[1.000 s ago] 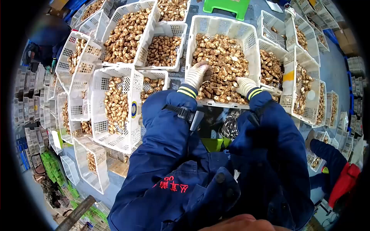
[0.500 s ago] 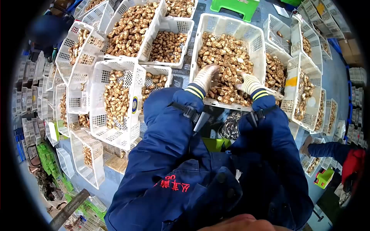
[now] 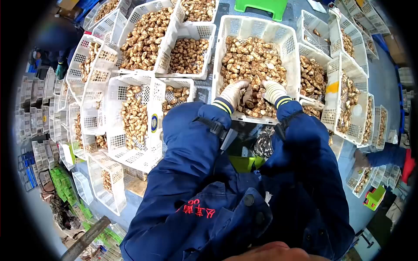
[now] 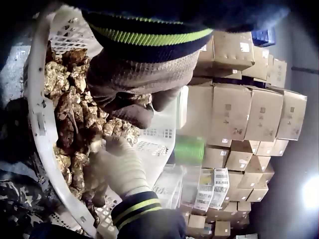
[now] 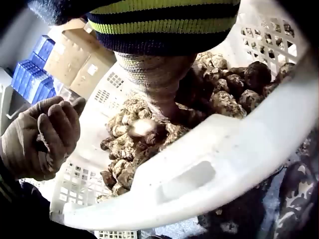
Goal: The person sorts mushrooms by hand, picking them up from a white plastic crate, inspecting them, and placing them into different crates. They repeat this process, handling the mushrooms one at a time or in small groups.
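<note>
In the head view, a white perforated crate (image 3: 295,65) full of knobbly brown-and-cream pieces (image 3: 252,54), like tubers or mushrooms, stands before me. Both gloved hands are at its near end. My left hand (image 3: 233,93), palm up beside the crate wall in the right wrist view, has its fingers curled; a small knobbly piece (image 4: 144,99) shows between thumb and fingers in the left wrist view. My right hand (image 3: 274,91) reaches down into the heap, its fingertips partly hidden. A pale, blurred knobbly piece (image 5: 142,128) shows at those fingertips.
More crates of similar pieces stand close by on the left (image 3: 130,152) and right (image 3: 344,135). A green stool (image 3: 261,6) is beyond the main crate. Stacked cardboard boxes (image 4: 232,112) rise behind. Another person's sleeve (image 3: 387,157) shows at the right.
My left hand has shifted right and nearer the crate's front, and turned. The hands now work close together at the near end. The other person at the right has moved.
</note>
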A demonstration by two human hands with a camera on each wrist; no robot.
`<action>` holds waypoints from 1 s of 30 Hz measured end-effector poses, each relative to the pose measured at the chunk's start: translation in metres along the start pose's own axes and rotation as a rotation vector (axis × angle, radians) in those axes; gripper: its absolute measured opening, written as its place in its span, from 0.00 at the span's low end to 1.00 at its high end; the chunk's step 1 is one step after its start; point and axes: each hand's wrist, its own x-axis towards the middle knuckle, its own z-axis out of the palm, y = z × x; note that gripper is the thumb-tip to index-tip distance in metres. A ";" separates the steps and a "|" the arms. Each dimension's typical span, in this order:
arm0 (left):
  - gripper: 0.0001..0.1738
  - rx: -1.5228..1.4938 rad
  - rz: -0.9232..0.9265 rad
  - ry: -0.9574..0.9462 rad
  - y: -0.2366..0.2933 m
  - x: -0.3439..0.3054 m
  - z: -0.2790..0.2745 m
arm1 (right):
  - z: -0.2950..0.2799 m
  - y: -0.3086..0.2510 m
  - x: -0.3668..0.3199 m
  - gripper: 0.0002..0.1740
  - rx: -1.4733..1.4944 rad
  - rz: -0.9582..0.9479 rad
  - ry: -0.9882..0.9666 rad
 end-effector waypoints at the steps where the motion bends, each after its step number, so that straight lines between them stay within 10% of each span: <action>1: 0.17 0.003 -0.003 0.003 0.001 0.000 -0.001 | -0.005 0.001 -0.001 0.24 0.015 0.019 -0.038; 7: 0.16 -0.108 -0.105 0.076 0.014 -0.012 0.015 | -0.032 -0.003 -0.012 0.22 0.798 -0.216 0.060; 15: 0.17 -0.077 -0.076 -0.019 0.008 -0.003 0.007 | 0.032 -0.004 0.009 0.21 -0.036 -0.153 0.063; 23: 0.32 0.241 0.100 0.122 -0.005 0.009 -0.011 | 0.003 -0.013 0.008 0.23 0.386 0.070 0.055; 27: 0.33 0.200 0.170 -0.052 0.003 -0.007 0.005 | -0.013 -0.008 0.006 0.24 1.057 -0.311 0.071; 30: 0.28 0.192 0.178 -0.126 -0.004 0.005 -0.003 | -0.017 0.012 0.011 0.21 0.473 -0.028 0.398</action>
